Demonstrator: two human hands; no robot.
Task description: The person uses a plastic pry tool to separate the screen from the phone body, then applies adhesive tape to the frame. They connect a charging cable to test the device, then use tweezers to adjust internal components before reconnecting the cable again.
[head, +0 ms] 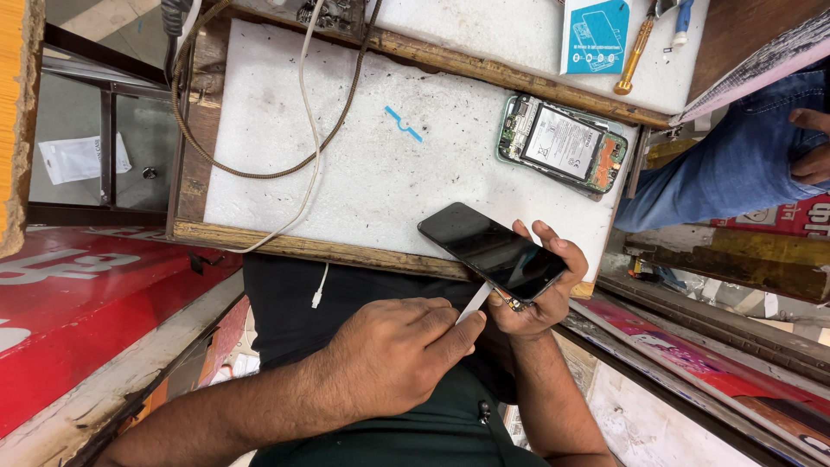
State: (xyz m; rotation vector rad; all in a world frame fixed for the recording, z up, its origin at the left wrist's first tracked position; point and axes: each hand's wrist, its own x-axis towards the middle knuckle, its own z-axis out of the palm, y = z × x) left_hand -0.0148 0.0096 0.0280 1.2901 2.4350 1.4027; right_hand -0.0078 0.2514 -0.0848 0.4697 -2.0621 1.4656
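My right hand (546,298) cradles a black smartphone (493,251) from beneath, screen up and dark, over the near edge of the workbench. My left hand (393,355) pinches a thin white pry tool (474,303). The tool's tip touches the phone's lower edge, where small internal parts show by my right palm. Both hands hover above my lap, just in front of the white work board (363,173).
An opened phone (562,143) with its battery showing lies on the board at the right. A white cable (307,130) and a brown cord (259,169) trail across the left. A screwdriver (635,52) and a blue packet (596,35) lie farther back. Another person's jeans-clad leg (735,164) is at the right.
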